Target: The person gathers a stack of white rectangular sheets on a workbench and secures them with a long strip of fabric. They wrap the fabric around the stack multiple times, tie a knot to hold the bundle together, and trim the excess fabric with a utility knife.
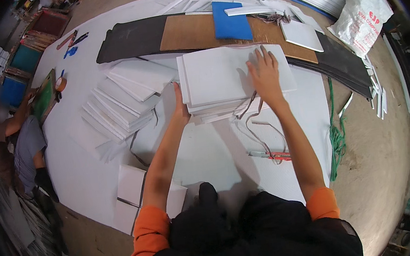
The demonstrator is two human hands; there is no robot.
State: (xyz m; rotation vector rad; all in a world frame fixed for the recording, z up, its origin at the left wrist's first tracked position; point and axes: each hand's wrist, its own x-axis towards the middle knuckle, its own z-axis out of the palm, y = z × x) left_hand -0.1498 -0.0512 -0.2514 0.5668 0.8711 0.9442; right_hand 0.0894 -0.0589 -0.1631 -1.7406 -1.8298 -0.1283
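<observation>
A stack of white rectangular sheets or boards lies before me, its lower layers slightly uneven. My right hand rests flat on the top sheet toward the right, fingers spread. Against the stack's left edge stands my left hand, seen mostly edge-on with fingers stretched along the side. Grey strips or ties trail from beneath my right wrist toward a red cutter knife. Fanned-out white sheets lie left of the stack, and smaller white pieces with a dark band are near my left forearm.
Dark and brown boards with a blue sheet lie beyond the stack. A white sack stands at the far right. Green cord hangs by the right edge. Another person sits at the left beside a green-faced frame.
</observation>
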